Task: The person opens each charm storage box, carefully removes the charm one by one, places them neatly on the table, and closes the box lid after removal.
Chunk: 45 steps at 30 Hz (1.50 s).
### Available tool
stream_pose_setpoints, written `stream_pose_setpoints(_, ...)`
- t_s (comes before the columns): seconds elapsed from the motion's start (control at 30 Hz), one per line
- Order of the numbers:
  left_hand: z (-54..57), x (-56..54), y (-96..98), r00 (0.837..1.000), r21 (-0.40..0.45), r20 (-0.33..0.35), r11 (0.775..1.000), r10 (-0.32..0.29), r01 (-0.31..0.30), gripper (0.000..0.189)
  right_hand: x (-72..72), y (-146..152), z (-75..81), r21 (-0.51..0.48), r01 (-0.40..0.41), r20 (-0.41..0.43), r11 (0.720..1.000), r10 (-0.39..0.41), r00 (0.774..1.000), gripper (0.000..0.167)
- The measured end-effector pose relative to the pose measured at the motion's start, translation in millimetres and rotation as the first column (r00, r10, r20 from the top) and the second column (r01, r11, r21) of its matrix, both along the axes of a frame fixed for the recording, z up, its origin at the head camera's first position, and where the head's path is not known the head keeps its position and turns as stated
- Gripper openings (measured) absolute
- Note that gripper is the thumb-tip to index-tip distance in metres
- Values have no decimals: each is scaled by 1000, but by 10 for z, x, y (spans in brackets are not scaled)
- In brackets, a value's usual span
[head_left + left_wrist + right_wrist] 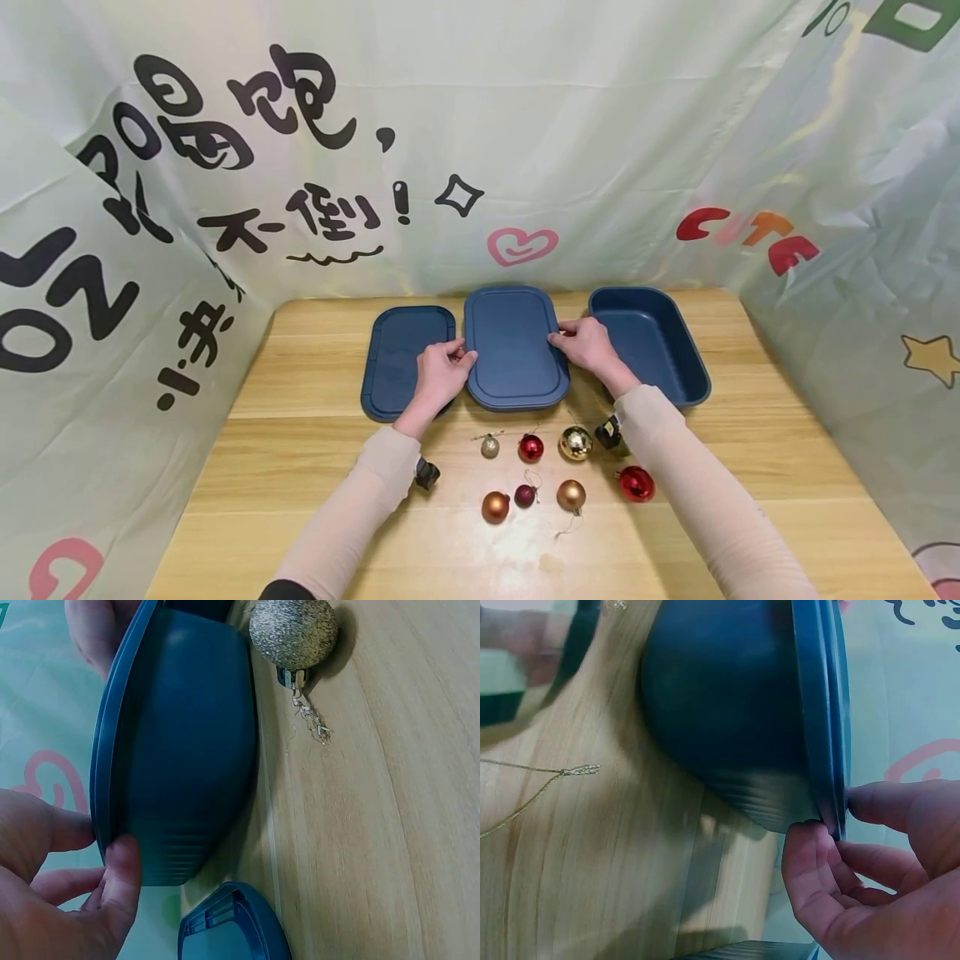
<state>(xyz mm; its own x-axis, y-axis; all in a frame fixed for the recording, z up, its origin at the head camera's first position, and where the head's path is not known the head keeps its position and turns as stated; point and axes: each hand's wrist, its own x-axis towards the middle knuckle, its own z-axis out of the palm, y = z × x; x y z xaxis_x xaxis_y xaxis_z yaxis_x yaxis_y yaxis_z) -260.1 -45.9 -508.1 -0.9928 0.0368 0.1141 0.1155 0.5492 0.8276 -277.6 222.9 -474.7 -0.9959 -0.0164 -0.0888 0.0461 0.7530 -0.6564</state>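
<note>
A blue lidded box [184,742] stands in the middle of the table with its flat lid [516,346] on top. At the lid's left edge my left hand [444,371] pinches the rim between thumb and fingers. My right hand [588,343] pinches the opposite edge, its thumb on top and fingertips under the rim in the right wrist view. To the left lies a second blue lid [401,354], flat on the table and partly covered by my left hand. An uncovered blue box [656,354] stands to the right, behind my right wrist.
Several Christmas balls lie in front of the boxes: a silvery glitter ball [490,447], a shiny red ball [531,448], a gold ball [576,443], copper balls [495,507], a small dark red ball [525,496] and another red ball [636,483]. Printed curtains [600,150] enclose the table.
</note>
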Motion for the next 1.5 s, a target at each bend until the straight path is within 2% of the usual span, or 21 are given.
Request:
stream_pose_setpoints(0.37, 12, 31, 32, 1000, 9, 5, 1000, 9, -9, 39, -6, 12, 11, 28, -31, 5, 999, 30, 1000, 47)
stream_pose_setpoints(1.0, -50, -3, 32, 1000, -21, -12, 1000, -4, 4, 42, -24, 0, 19, 16, -35, 51, 999, 34, 998, 51)
stream_pose_setpoints(1.5, 23, 1, 31, 1000, -35, 6, 999, -14, 14, 42, -35, 17, -5, 23, -43, 36, 999, 42, 998, 48)
